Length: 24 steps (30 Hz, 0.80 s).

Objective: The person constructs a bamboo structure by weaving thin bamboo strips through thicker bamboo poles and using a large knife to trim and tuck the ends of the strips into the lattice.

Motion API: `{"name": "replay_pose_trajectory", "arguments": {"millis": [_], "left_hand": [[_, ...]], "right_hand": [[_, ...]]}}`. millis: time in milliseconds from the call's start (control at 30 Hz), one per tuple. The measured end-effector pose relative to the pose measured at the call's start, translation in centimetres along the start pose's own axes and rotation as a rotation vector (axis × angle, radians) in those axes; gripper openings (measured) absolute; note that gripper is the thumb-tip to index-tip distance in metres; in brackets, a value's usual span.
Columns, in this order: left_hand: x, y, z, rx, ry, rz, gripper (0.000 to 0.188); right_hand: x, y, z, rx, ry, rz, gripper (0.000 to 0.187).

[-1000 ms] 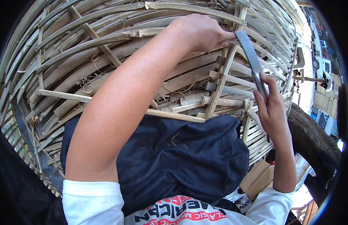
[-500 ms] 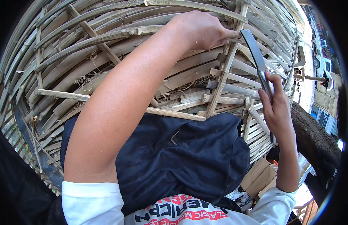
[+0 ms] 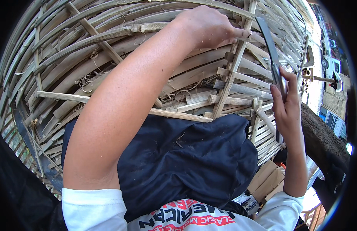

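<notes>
My left hand (image 3: pixel 209 29) reaches across to the far edge of a bamboo lattice. Its fingers are curled, with the index finger and thumb tips against an upright wooden strip (image 3: pixel 234 69); a tiny dark thing at the fingertip is too small to name. In my right hand (image 3: pixel 288 106) is a long knife (image 3: pixel 268 42) with a flat dark blade, its handle running down past the palm. The blade points up and slightly left, its tip just right of my left fingertips, apart from them. Bamboo slats (image 3: pixel 247 90) cross the upright strip below my left hand.
Stacked bamboo poles (image 3: pixel 120 65) fill the lattice's inside. Black cloth (image 3: pixel 178 154) covers my lap. A tree trunk (image 3: pixel 322 131) stands at the right, near cardboard boxes (image 3: pixel 267 179). A white vehicle (image 3: pixel 332 63) is farther off.
The knife and my right hand have moved slightly up and right, away from my left fingertips. My left hand has shifted a little to the right along the strip.
</notes>
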<state>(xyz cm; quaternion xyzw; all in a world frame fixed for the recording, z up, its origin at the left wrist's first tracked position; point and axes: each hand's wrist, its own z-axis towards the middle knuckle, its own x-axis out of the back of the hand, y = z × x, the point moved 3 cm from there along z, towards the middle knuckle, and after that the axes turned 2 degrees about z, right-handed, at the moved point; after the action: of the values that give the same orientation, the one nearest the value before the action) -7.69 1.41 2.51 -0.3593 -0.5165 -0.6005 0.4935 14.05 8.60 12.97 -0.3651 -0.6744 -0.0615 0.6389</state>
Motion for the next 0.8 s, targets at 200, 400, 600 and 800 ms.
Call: {"name": "replay_pose_trajectory", "arguments": {"millis": [200, 400, 600, 800], "left_hand": [[0.5, -0.4, -0.1, -0.049, -0.032, 0.051, 0.043], [1.7, -0.3, -0.4, -0.156, -0.067, -0.009, 0.04], [1.6, -0.3, -0.2, -0.135, -0.107, -0.009, 0.039], [1.3, -0.2, 0.0, -0.123, -0.116, 0.003, 0.039]], "right_hand": [[-1.0, -0.2, -0.3, 0.032, 0.02, -0.023, 0.034], [-0.1, -0.2, -0.3, 0.001, -0.032, -0.017, 0.033], [0.1, -0.6, 0.3, 0.019, -0.046, -0.046, 0.036], [0.6, -0.5, 0.6, 0.119, -0.065, -0.248, 0.032]]}}
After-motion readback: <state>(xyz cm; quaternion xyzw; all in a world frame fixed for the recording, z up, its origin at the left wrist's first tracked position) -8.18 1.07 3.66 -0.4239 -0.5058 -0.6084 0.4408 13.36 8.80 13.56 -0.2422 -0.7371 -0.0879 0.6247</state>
